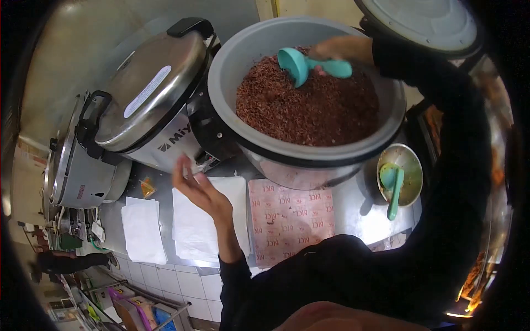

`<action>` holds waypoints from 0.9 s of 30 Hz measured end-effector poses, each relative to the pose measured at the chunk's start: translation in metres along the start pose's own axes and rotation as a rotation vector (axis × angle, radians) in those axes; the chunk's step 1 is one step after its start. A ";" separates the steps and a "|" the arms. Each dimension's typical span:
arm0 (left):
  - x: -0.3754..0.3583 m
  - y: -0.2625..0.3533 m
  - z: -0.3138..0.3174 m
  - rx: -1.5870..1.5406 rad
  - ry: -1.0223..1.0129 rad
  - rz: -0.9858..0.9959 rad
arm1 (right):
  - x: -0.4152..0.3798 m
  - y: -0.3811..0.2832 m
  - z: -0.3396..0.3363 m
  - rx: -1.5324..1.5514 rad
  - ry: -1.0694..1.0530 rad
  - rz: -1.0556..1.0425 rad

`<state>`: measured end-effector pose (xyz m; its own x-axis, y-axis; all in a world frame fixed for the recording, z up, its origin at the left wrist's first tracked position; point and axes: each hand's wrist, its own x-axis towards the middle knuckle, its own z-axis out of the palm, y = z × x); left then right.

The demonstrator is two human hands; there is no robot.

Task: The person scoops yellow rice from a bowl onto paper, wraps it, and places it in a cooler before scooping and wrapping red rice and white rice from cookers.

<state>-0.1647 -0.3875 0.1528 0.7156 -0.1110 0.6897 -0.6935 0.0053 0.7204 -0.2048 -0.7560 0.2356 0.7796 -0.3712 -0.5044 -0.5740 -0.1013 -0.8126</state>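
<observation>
Inside the large open rice cooker (225,83), reddish-brown cooked rice (314,118) fills much of the pot. My right hand (341,48) is closed around the handle of a teal rice scoop (294,66), whose cup touches the rice near the far side. Held in the air, my left hand (203,194) has its fingers apart and nothing in it. Below it lies a stack of white paper sheets (212,237). Pink printed wrapping paper (292,223) lies on the counter in front of the cooker.
A closed steel rice cooker (160,83) and another cooker (88,176) stand to the left. On the right, a metal bowl (413,171) holds a green spoon (394,201). A removed lid (425,22) is at upper right. A person (72,265) stands far left.
</observation>
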 end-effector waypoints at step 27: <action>0.065 0.026 0.059 -0.193 -0.038 0.142 | -0.055 -0.013 0.102 0.384 -0.459 0.435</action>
<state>-0.1408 -0.4528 0.2122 0.6056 -0.1326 0.7846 -0.7556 0.2134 0.6193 -0.2150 -0.6398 0.2440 0.5761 0.1276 -0.8073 -0.7927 0.3282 -0.5138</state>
